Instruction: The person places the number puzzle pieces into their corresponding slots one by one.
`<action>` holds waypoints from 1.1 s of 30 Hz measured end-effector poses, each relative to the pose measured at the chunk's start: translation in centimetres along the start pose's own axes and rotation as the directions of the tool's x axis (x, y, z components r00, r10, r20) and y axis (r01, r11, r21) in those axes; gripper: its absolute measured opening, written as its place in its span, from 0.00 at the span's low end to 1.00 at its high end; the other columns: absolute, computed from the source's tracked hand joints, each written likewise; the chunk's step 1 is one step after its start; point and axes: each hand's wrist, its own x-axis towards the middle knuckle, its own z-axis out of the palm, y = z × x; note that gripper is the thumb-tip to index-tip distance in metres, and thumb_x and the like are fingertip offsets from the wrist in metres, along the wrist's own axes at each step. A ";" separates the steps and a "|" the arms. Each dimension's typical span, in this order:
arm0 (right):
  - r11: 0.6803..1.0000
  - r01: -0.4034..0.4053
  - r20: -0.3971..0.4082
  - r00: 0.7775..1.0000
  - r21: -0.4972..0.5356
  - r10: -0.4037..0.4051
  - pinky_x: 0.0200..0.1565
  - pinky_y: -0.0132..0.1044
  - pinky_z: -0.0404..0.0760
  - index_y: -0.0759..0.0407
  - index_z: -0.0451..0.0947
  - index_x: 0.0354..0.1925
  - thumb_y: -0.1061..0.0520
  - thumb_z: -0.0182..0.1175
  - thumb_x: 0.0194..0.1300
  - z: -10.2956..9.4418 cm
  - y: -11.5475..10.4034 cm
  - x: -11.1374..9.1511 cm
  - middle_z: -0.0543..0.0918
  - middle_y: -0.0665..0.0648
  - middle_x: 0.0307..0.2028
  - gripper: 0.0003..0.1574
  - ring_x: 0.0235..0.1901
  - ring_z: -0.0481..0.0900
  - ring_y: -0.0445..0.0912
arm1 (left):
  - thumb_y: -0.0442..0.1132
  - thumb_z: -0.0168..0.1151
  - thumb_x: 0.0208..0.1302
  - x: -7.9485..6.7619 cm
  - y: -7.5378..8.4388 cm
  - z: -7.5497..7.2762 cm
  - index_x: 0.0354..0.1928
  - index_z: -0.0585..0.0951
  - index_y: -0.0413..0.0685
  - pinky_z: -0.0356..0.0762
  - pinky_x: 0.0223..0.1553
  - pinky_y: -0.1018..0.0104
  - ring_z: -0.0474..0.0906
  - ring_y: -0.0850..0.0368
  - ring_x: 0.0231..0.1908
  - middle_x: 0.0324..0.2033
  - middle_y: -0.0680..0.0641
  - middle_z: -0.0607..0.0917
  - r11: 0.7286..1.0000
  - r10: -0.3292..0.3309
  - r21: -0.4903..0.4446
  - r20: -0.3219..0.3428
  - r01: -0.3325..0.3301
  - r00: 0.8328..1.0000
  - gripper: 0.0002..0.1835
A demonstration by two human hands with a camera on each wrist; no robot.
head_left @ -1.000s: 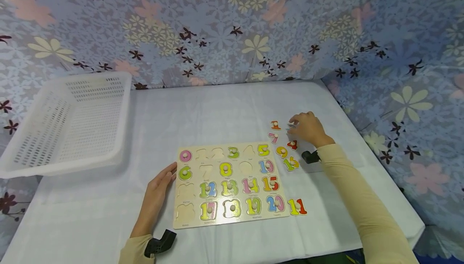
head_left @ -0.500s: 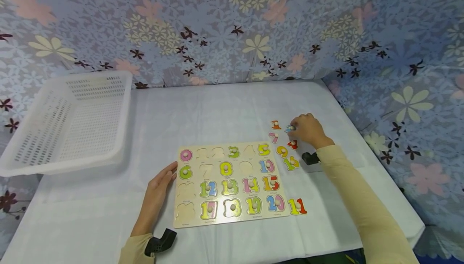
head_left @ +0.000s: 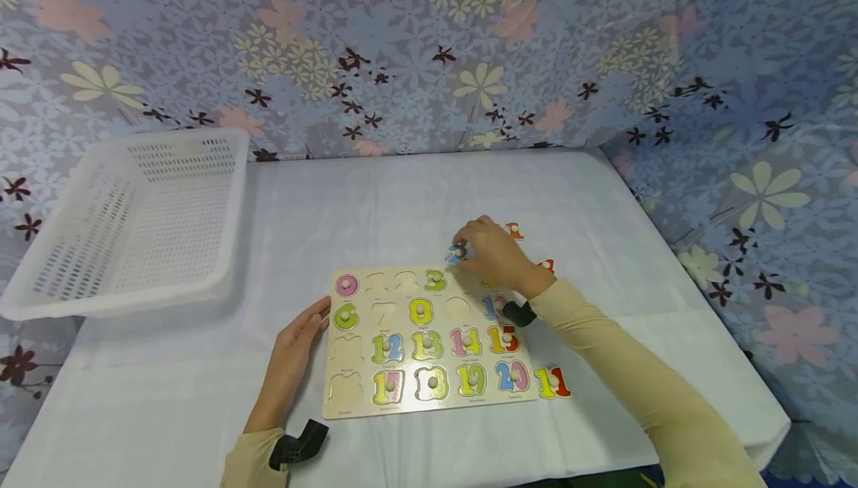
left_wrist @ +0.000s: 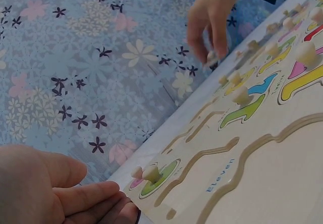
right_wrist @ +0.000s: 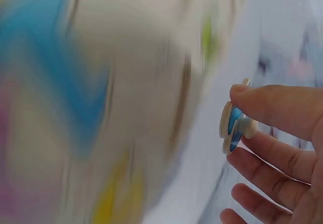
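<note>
A blue number 2 puzzle piece [head_left: 456,252] is pinched between the thumb and fingers of my right hand [head_left: 497,253], above the far edge of the wooden number board [head_left: 345,394]. In the right wrist view, thumb and fingertips hold the blue piece [right_wrist: 234,128] near its round wooden knob. My left hand [head_left: 293,354] lies along the board's left edge with its fingers extended, fingertips right at the edge. Several numbers sit in the board, among them a green 3 [head_left: 435,280] and a yellow 8 [head_left: 421,311]. Empty recesses show in the top rows and left column.
An 11 piece [head_left: 553,383] lies by the board's lower right corner. An orange 1 [head_left: 514,231] and a red 4 [head_left: 547,267] lie beyond the right arm, which hides other loose pieces. A white plastic basket [head_left: 231,227] stands at the left of the cloth-covered table [head_left: 375,205].
My right hand took hold of the blue 2 among the loose pieces and carried it left to the board's far edge. My left hand has stayed at the board's left edge.
</note>
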 end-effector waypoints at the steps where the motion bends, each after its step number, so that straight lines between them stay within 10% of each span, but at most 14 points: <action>1: 0.999 0.041 0.018 0.999 0.008 -0.041 0.51 0.46 0.76 0.62 0.82 0.43 0.55 0.73 0.54 0.5 -0.9 0.3 0.82 0.56 0.40 0.20 0.47 0.73 0.53 | 0.47 0.45 0.77 0.0 0.0 0.0 0.69 0.68 0.42 0.52 0.70 0.61 0.57 0.58 0.69 0.66 0.46 0.71 1.000 0.003 -0.004 0.001 -0.003 1.000 0.25; 11: 0.985 0.169 0.182 0.970 -0.023 -0.162 0.51 0.40 0.74 0.58 0.82 0.47 0.48 0.69 0.59 3.6 -6.3 2.3 0.80 0.52 0.44 0.21 0.46 0.72 0.48 | 0.48 0.46 0.76 -0.1 0.1 0.1 0.68 0.68 0.44 0.48 0.72 0.59 0.55 0.57 0.70 0.66 0.47 0.71 1.000 -0.006 0.004 -0.008 0.006 1.000 0.25; 33: 0.999 0.050 0.097 0.994 0.006 -0.050 0.55 0.43 0.74 0.58 0.83 0.47 0.59 0.68 0.58 1.6 -4.8 0.0 0.81 0.54 0.45 0.17 0.51 0.71 0.51 | 0.47 0.46 0.77 0.0 -0.1 0.1 0.68 0.69 0.43 0.50 0.71 0.61 0.57 0.58 0.69 0.66 0.48 0.70 1.000 0.013 0.001 -0.005 -0.013 1.000 0.24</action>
